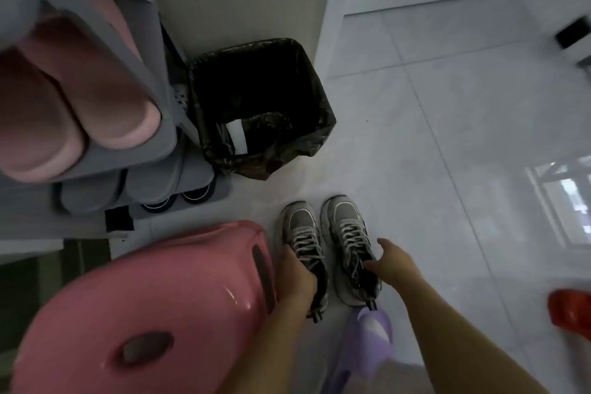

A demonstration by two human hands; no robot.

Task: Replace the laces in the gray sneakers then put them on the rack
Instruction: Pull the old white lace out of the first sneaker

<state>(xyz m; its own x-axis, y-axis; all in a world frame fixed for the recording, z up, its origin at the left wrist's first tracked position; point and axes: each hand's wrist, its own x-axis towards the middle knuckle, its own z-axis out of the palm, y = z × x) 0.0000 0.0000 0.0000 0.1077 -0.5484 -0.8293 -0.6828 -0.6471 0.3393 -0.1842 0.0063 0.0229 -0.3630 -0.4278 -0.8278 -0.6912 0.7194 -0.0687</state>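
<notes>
Two gray sneakers with pale laces stand side by side on the white tiled floor, toes pointing away from me. My left hand grips the left sneaker at its collar, fingers curled into the opening. My right hand reaches the right sneaker at its collar; its thumb lies by the tongue and its fingers stretch along the outer side. The gray shoe rack stands at the left, with pink slippers on an upper shelf and gray slippers lower down.
A pink plastic stool sits just left of my left arm. A bin lined with a black bag stands beyond the sneakers against the wall. A purple slipper is on my foot below the sneakers. A red object lies at the right edge.
</notes>
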